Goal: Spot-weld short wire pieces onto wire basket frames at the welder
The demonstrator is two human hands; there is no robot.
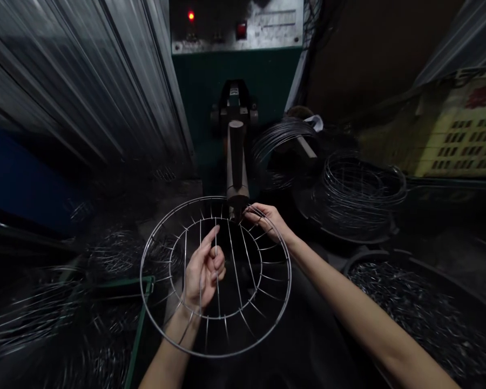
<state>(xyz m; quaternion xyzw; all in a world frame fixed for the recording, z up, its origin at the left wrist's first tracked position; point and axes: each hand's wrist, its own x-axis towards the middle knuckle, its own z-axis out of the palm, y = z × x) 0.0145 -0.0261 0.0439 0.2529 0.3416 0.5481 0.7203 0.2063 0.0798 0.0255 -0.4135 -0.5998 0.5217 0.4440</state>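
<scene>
A shallow round wire basket (216, 356) hangs tilted under a welder-like machine's upper rod (237, 162), its far rim at the rod's lower tip. Its outer rim is a double ring, joined by short spokes to a smaller ring crossed by parallel wires. My right hand (267, 219) pinches at the far right of the rim, close beside the tip; its fingertips are partly hidden. My left hand (206, 267) lies behind the crossing wires, index finger stretched out and the other fingers curled. I see nothing held in it; whether it touches the wires is unclear.
Ahead stands a green machine housing (263, 75) with a lit red lamp (191, 15). Wire coils (360, 189) lie at right, above a dark tub of small metal pieces (413, 308). At left are a green crate (140, 329) and loose wires (28, 313). A yellow crate (465, 129) stands at far right.
</scene>
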